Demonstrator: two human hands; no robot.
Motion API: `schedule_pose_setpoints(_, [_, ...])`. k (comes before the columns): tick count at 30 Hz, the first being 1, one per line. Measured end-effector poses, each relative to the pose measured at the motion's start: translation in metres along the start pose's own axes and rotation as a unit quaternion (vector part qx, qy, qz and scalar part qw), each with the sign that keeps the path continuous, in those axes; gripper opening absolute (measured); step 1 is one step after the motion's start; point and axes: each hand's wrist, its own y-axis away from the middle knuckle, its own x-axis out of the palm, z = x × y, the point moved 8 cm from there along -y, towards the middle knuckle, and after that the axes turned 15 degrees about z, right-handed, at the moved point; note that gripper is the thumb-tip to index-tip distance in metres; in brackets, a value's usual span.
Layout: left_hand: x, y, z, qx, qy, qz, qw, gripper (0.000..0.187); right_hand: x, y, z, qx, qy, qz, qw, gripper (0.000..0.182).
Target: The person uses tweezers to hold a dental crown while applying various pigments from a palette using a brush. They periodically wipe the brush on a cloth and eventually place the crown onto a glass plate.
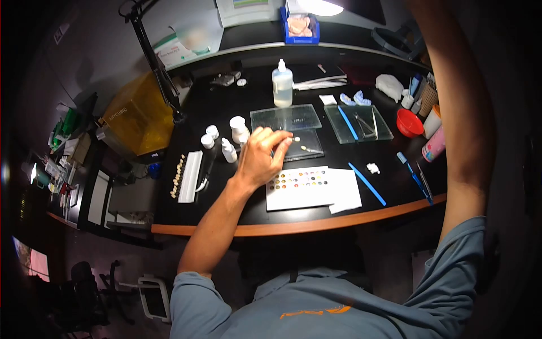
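My left hand (261, 155) reaches over the middle of the desk, thumb and forefinger pinched on a small whitish, tooth-like piece (296, 139). Below these fingertips lies a dark glass slab (313, 151), with another small pale piece (305, 148) on it. Just behind is a clear glass plate (268, 116). Closer to me, a white card with rows of coloured paint dots (293, 198) lies partly over a white sheet (351, 195). My right arm (466, 124) is raised toward the top right; its hand is outside the picture.
Left of my hand stand a small white dropper bottle (228, 151) and white jars (208, 140). Behind are a clear squeeze bottle (283, 90) and a lamp (320, 5). To the right are a glass slab with tools (334, 129), a red bowl (409, 124) and a blue stick (368, 185).
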Motion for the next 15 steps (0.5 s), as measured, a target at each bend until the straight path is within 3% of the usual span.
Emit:
schedule_pose_setpoints(3, [0.0,0.001,0.0,0.007,0.001,-0.005,1.0,0.013,-0.023,-0.02,-0.029,0.048,-0.032,-0.018,0.998,0.045])
schedule_pose_setpoints(8, [0.002,0.0,0.001,0.003,0.002,0.005,1.0,0.014,-0.023,-0.016,-0.045,0.032,-0.069,-0.019,0.997,0.046])
schedule_pose_setpoints(15, [-0.003,-0.001,0.005,0.016,-0.004,-0.001,1.0,0.014,-0.009,-0.004,-0.025,0.032,-0.051,-0.015,0.998,0.051])
